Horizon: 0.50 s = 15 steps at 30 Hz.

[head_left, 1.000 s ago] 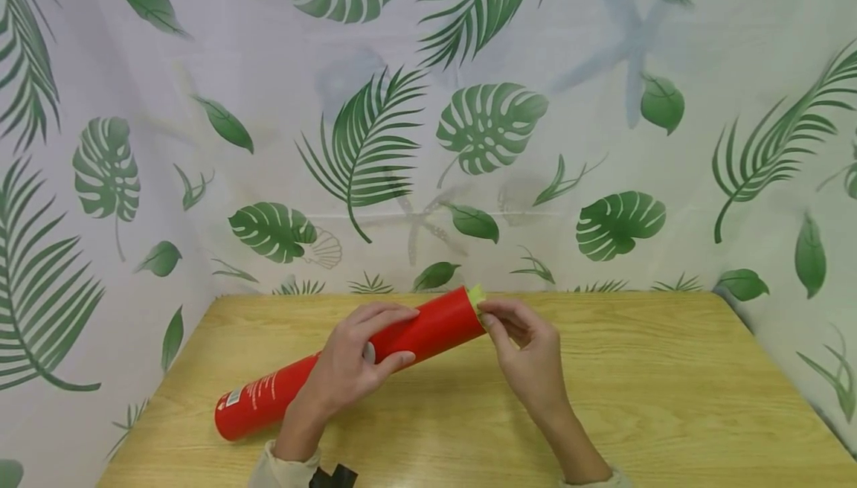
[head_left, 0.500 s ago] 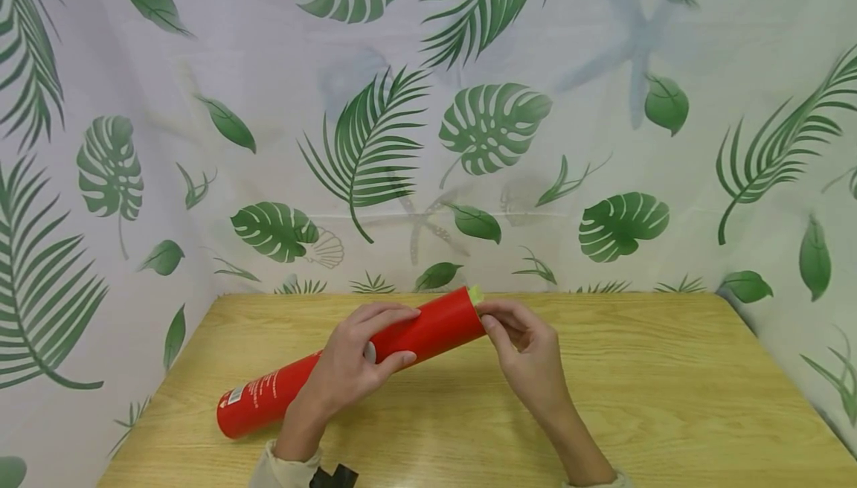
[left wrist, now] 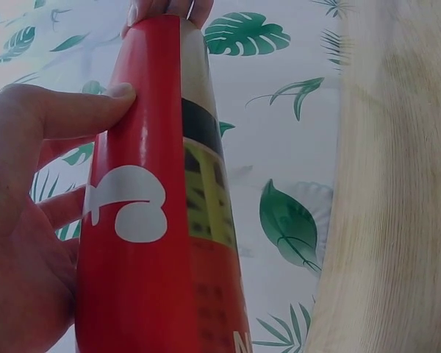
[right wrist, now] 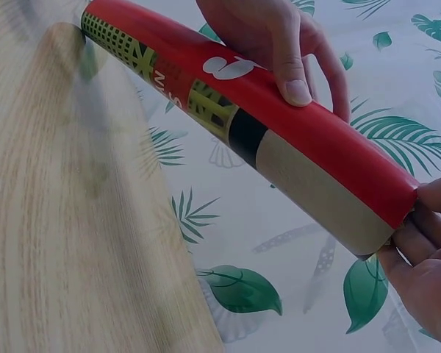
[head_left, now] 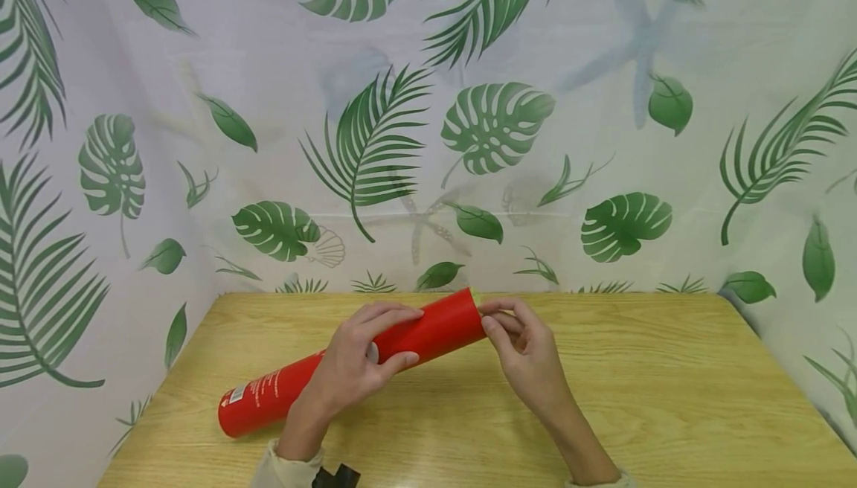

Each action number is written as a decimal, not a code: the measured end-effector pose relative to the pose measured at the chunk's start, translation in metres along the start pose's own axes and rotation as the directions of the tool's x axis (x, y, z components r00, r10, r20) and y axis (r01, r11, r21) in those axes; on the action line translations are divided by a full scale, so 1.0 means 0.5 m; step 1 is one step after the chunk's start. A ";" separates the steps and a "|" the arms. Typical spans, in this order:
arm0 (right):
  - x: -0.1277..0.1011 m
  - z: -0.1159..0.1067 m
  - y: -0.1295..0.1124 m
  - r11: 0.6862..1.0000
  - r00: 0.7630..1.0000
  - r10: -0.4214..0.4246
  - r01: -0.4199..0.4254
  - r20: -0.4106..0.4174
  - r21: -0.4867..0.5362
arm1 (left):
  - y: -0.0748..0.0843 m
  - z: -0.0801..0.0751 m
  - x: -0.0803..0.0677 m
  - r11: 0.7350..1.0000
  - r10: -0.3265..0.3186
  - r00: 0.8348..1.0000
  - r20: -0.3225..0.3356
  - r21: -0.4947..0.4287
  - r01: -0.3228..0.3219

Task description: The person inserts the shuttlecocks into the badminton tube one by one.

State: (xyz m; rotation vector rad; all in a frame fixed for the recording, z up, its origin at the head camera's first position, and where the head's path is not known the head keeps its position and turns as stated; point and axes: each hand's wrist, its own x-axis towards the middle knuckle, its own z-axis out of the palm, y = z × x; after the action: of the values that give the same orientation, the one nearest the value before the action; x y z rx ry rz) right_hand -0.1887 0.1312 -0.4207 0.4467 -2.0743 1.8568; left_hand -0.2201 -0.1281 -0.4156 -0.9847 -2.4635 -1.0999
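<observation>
A long red cylindrical tube (head_left: 435, 332) with white print and a barcode lies slanted, its low end on the table and its far end raised. My left hand (head_left: 358, 358) grips the tube round its middle, the thumb on the near side. At the raised end, a bit of a yellow-green piece (head_left: 476, 296) shows at the tube's mouth. There the thumb and curled fingers of my right hand (head_left: 529, 358) pinch at this piece, close against the rim; most of it is hidden. In the right wrist view the tube (right wrist: 323, 191) also has beige, black and yellow patterned bands.
A wooden table (head_left: 669, 384) lies under both hands. Behind it and at the sides hangs a white cloth (head_left: 415, 42) printed with green leaves. A black strap piece (head_left: 337, 476) sits at the left sleeve.
Less of the yellow-green piece sticks out above the tube's rim than before. My right hand has edged slightly towards the tube; my left hand keeps its grip.
</observation>
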 end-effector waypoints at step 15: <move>0.000 -0.009 0.007 1.000 0.998 0.027 -0.027 0.055 -0.001 | -0.002 0.009 0.001 1.000 -0.017 1.000 -0.004 0.026 0.017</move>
State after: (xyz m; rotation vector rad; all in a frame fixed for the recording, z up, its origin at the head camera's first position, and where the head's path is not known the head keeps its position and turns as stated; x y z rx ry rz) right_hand -0.1901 0.1360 -0.4233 0.4780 -2.1261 1.8796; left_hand -0.2209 -0.1249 -0.4189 -0.9552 -2.4807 -1.0711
